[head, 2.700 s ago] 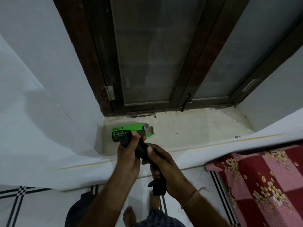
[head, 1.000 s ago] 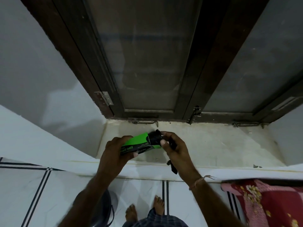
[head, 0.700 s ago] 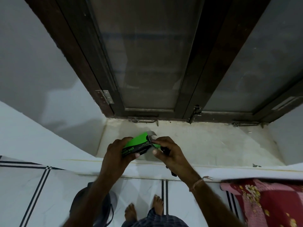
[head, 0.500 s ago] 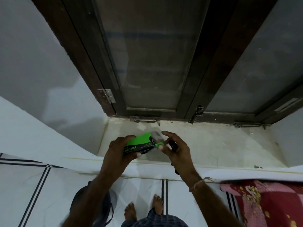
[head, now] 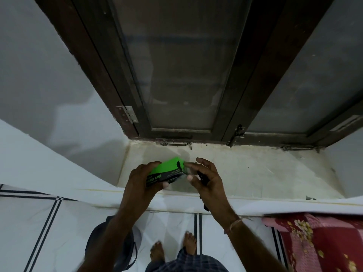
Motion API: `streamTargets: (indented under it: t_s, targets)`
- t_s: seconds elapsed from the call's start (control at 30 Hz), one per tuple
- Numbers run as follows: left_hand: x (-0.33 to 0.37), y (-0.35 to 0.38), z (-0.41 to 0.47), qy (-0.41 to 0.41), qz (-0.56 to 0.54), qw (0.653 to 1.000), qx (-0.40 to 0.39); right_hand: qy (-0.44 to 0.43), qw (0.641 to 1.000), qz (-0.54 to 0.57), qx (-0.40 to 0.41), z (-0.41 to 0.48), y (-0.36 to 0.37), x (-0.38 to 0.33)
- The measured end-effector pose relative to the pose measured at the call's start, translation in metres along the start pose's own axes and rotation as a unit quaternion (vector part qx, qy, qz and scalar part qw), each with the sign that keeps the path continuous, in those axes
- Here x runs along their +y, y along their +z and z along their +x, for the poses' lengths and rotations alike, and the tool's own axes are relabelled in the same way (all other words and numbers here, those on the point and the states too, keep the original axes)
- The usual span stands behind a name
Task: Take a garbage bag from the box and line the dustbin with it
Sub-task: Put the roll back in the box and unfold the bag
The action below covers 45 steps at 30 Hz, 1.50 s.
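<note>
Left hand (head: 144,180) grips the green box (head: 166,170) above the sill (head: 255,173); right hand (head: 206,178), fingers spread at the box's end, pins a black bag (head: 202,176) under its palm.

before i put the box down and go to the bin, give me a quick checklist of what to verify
1. Green box held firmly: ok, left hand wraps it.
2. Box end closed: cannot tell, right hand fingertips are at the flap, blurred.
3. Garbage bag taken out: ok, a black strip sits in the right palm and hangs below.
4. Room on the window ledge to set the box: ok, bare surface right there.
5. Dustbin within reach: ok, on the floor beside the feet.
6. Dustbin empty and unlined: cannot tell, the forearm covers it.
</note>
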<state>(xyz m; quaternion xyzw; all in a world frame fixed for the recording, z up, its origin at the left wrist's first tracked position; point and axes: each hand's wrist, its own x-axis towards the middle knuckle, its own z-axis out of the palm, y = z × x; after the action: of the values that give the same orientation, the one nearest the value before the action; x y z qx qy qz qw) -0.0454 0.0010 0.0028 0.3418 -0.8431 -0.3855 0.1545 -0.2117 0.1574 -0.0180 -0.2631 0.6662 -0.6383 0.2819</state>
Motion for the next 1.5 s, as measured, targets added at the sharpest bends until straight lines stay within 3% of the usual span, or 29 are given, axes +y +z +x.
streamTargets:
  t_s: [0.2, 0.33, 0.63, 1.13, 1.33, 1.5]
  targets:
    - [-0.002, 0.001, 0.001, 0.007, 0.015, 1.000, 0.001, 0.040, 0.996, 0.058, 0.055, -0.005, -0.002, -0.015]
    - [-0.004, -0.001, -0.001, 0.020, 0.037, 0.999, 0.002, 0.041, 0.996, 0.025, 0.079, 0.000, -0.009, -0.020]
    - [0.002, -0.004, -0.002, 0.048, 0.059, 0.997, -0.009, 0.043, 0.999, 0.014, -0.030, 0.000, -0.007, -0.030]
    - [-0.003, -0.008, -0.002, 0.074, 0.048, 0.995, -0.049, 0.038, 0.990, -0.038, -0.127, 0.019, -0.011, -0.024]
    - [-0.006, -0.005, -0.003, 0.070, 0.047, 0.996, -0.040, 0.081, 0.993, 0.034, -0.077, 0.012, -0.002, -0.012]
    - [-0.015, 0.002, -0.002, 0.044, 0.072, 0.996, -0.031, 0.118, 0.992, 0.032, -0.004, 0.009, 0.016, 0.009]
